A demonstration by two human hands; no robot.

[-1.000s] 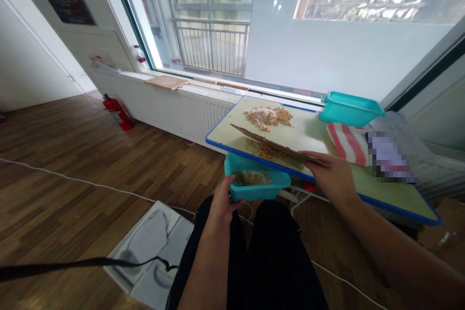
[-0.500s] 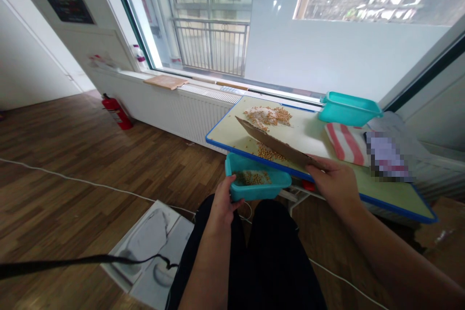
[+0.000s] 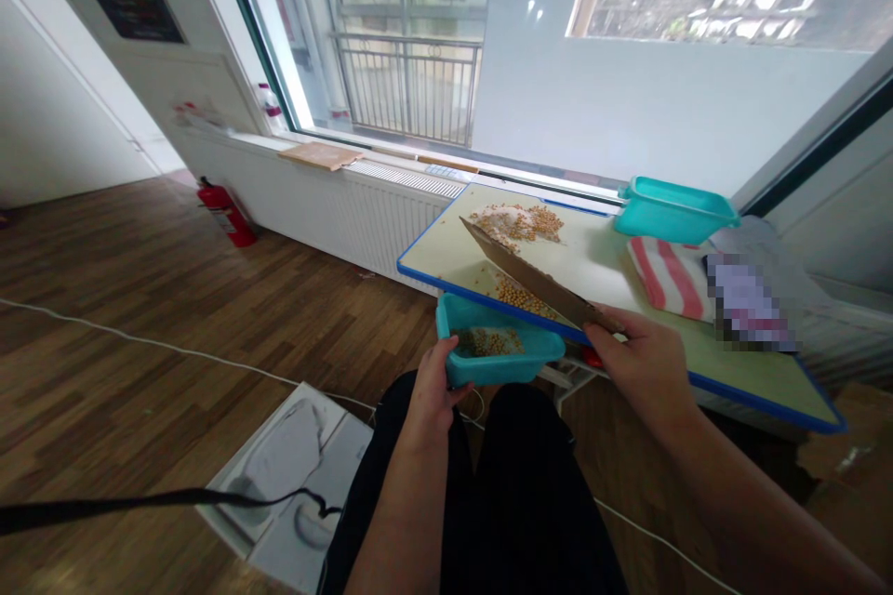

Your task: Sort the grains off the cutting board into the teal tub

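Observation:
My left hand (image 3: 431,390) grips the near left corner of a teal plastic tub (image 3: 497,354) held just under the front edge of a pale green table with a blue rim (image 3: 446,281). Several yellow beans lie in the tub. My right hand (image 3: 638,358) is closed on one end of a brown cardboard strip (image 3: 530,277) that stands on edge across the tabletop. A small heap of yellow beans (image 3: 520,297) sits between the strip and the table edge. Farther back lies a mixed pile of beans and white grains (image 3: 514,222).
A second teal tub (image 3: 673,210) stands at the table's back right beside a red-and-white striped cloth (image 3: 668,276). A white radiator (image 3: 363,214) runs under the window. A red fire extinguisher (image 3: 223,212) stands on the wooden floor, a white box (image 3: 293,474) lies by my knee.
The cardboard strip has tilted more upright and swung nearer the table's front edge, pushing the small bean heap toward the tub. My left hand and the tub have barely moved.

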